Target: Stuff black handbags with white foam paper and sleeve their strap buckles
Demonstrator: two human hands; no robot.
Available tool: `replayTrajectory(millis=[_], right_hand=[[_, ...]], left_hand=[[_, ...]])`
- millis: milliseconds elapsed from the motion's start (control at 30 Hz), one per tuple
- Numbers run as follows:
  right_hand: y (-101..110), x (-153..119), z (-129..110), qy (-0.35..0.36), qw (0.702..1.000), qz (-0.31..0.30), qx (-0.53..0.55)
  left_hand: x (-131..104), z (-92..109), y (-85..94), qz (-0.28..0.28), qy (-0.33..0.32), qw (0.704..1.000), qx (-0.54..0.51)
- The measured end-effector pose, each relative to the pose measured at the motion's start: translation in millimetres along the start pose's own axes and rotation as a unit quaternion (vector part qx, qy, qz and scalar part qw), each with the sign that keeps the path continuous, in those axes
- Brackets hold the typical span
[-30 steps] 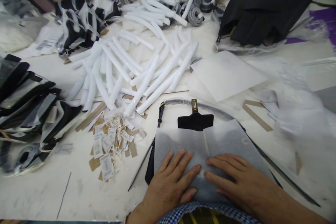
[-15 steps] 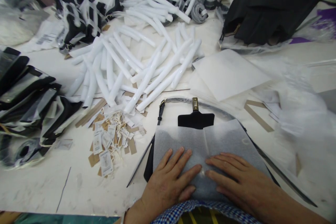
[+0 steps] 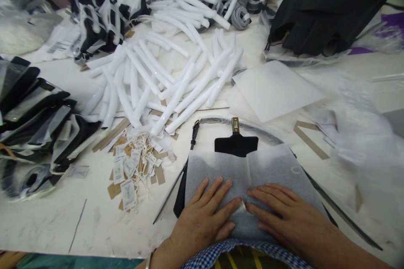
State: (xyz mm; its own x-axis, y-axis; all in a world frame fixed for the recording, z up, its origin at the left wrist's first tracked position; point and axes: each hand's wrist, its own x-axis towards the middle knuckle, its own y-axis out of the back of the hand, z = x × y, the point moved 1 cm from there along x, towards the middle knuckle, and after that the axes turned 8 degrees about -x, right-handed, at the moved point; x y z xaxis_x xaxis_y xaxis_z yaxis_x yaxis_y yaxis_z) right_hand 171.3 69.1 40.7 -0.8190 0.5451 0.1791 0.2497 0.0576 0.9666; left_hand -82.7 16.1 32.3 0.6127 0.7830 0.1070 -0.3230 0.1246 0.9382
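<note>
A black handbag (image 3: pixel 179 201) lies at the table's front edge, mostly covered by a translucent white sheet of tissue paper (image 3: pixel 217 166). My left hand (image 3: pixel 206 210) rests flat on the left part of the sheet, fingers spread. On the right part, my right hand (image 3: pixel 280 208) also lies flat with its fingers stretched out. The two hands nearly meet at a small shiny spot in the middle. Past the sheet's far edge show a black flap tab (image 3: pixel 236 145) with a gold clasp (image 3: pixel 235 125) and a wrapped shoulder strap (image 3: pixel 217 120). The bag's front is hidden beneath the paper.
White foam tubes (image 3: pixel 176 88) are heaped at the centre back. Paper tags with strings (image 3: pixel 129 172) lie left of the bag. Wrapped black bags (image 3: pixel 31 113) are stacked at far left. A black bag (image 3: pixel 322 21) stands at back right, near a loose white sheet (image 3: pixel 277 88).
The view has shifted very slightly. Both hands stay flat on the tissue paper in almost the same places.
</note>
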Motion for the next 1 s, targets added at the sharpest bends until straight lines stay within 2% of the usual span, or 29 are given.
replayTrajectory(millis=[267,500,633,767,833,1000], right_hand=[[-0.7,-8.1,4.3,0.064,0.997,-0.044,-0.006],[3.7,-7.4,4.2,0.098,0.993,-0.061,-0.036],[4.8,-6.1,1.4,0.080,0.993,-0.078,-0.033],[2.9,-5.9,-1.2,0.061,0.996,-0.058,-0.033],[2.7,-6.1,-1.5,0.055,0.996,-0.057,-0.051],[5.5,-6.4,1.3,0.001,0.992,-0.055,-0.116]], left_hand=[[6.4,-1.4,5.9,-0.048,-0.030,0.998,-0.001],[2.5,-4.2,3.8,-0.019,-0.037,0.999,0.007],[-2.2,-3.3,2.0,-0.009,-0.036,0.999,0.010],[-5.1,-2.1,3.6,-0.005,-0.052,0.998,0.023],[-5.7,-1.7,6.3,-0.023,-0.050,0.998,0.028],[-6.3,-2.8,14.3,-0.072,0.007,0.997,0.033]])
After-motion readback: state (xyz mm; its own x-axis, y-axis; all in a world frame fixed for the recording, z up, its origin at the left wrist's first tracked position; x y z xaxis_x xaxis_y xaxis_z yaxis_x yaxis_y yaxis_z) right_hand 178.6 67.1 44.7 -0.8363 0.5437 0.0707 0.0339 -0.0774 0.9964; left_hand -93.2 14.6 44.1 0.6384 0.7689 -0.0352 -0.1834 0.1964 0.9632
